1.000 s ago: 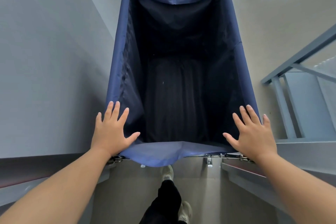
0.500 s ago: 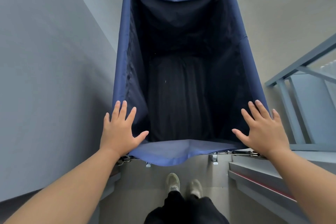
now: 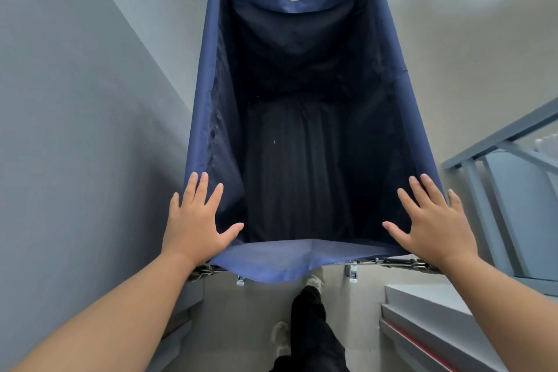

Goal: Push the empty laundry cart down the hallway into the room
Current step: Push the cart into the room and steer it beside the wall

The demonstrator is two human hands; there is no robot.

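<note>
The laundry cart [image 3: 199, 118] is a deep navy fabric bin on a metal frame, right in front of me, and its dark inside holds nothing. My left hand [image 3: 193, 223] lies flat on the near left corner of the rim, fingers spread. My right hand [image 3: 434, 223] lies flat on the near right corner in the same way. Neither hand curls around the frame. The metal bar and clips [image 3: 392, 264] of the frame show under the near fabric edge.
A grey wall [image 3: 75, 130] runs close along the cart's left side. On the right, grey stair steps [image 3: 428, 311] with a red strip and a grey metal railing [image 3: 495, 142] stand close. Beige floor [image 3: 453, 54] extends ahead; my legs and shoes [image 3: 314, 314] are below the cart.
The cart and I have moved forward along the wall; the steps at right have slid back. My legs have changed stride. Both hands stay flat on the rim corners.
</note>
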